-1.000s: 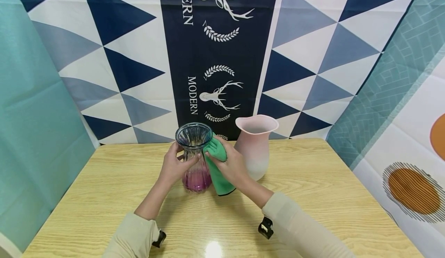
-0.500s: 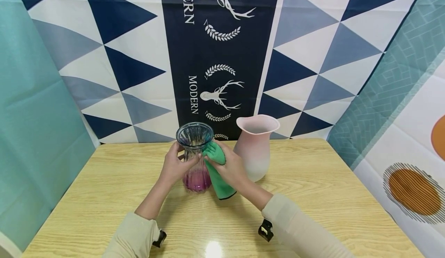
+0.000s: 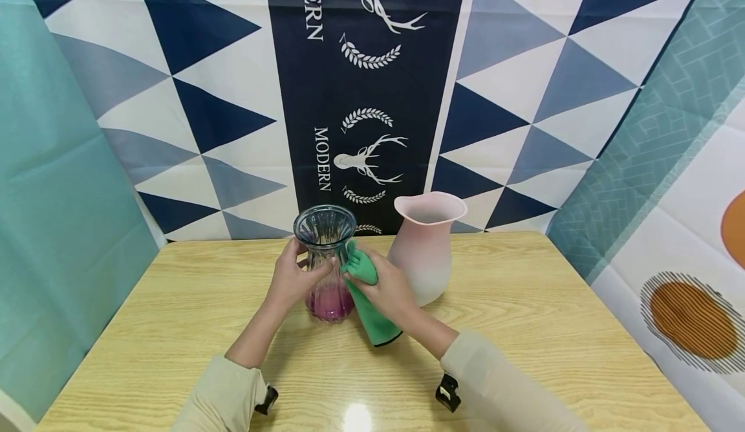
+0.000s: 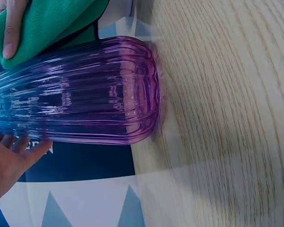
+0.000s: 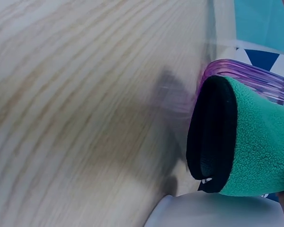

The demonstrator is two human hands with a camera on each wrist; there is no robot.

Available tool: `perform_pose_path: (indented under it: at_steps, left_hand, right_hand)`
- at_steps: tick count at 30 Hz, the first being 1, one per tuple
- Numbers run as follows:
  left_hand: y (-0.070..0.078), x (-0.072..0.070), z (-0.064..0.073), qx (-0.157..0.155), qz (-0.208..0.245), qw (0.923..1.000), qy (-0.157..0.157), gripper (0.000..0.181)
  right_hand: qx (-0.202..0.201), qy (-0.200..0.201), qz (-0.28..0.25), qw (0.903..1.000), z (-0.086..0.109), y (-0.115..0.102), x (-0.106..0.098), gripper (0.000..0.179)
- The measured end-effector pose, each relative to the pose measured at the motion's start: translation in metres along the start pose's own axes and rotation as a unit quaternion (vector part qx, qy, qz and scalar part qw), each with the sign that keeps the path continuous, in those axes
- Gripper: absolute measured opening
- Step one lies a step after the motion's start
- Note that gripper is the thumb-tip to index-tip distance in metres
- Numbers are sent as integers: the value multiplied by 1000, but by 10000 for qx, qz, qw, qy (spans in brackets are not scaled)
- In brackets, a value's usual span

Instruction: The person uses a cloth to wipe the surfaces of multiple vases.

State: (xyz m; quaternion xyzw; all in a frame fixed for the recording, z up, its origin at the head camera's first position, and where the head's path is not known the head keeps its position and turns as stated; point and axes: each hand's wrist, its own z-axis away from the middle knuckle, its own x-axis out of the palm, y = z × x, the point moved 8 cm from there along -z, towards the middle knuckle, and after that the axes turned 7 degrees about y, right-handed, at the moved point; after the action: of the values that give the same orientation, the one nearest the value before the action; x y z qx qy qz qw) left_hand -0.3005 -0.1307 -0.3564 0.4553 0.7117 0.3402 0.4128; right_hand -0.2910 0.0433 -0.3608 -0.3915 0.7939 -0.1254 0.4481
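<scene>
- Holding the glass vase (image 3: pixel 330 295) near the middle of the head view, the left hand (image 3: pixel 292 278) curls round it from 8 o'clock, thumb in front; the vase stands upright on the table (image 3: pixel 174 328). At its 4 o'clock, the right hand (image 3: pixel 388 284) pinches a green cloth (image 3: pixel 375 319), which seems to touch the glass. A pink vase (image 3: pixel 425 260) stands just beyond that hand, at 3 o'clock; a careless outward sweep of the knuckles could knock it over.
- From the left wrist, the glass vase's base rests on the table, with the cloth at 11 o'clock and the left fingers at 8. Pushing harder on the cloth than the left hand resists could tip or slide the smooth glass.
- From the right wrist, the cloth hangs at 3 o'clock, its dark hem gaping; this hand's grip cannot be told here. The loose end might drag on the pink vase at 5 o'clock.
</scene>
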Motion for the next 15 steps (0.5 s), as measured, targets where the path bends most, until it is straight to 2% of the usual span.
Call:
perform_pose_path:
  at_steps: [5, 15]
  left_hand:
    - [1, 0, 0, 28, -12, 10000, -12, 63]
    - [0, 2, 1, -170, -1, 9998, -40, 67]
  right_hand:
    - [-25, -100, 240, 9997, 5, 5, 3, 57]
    - [132, -495, 644, 9966, 14, 14, 11, 57]
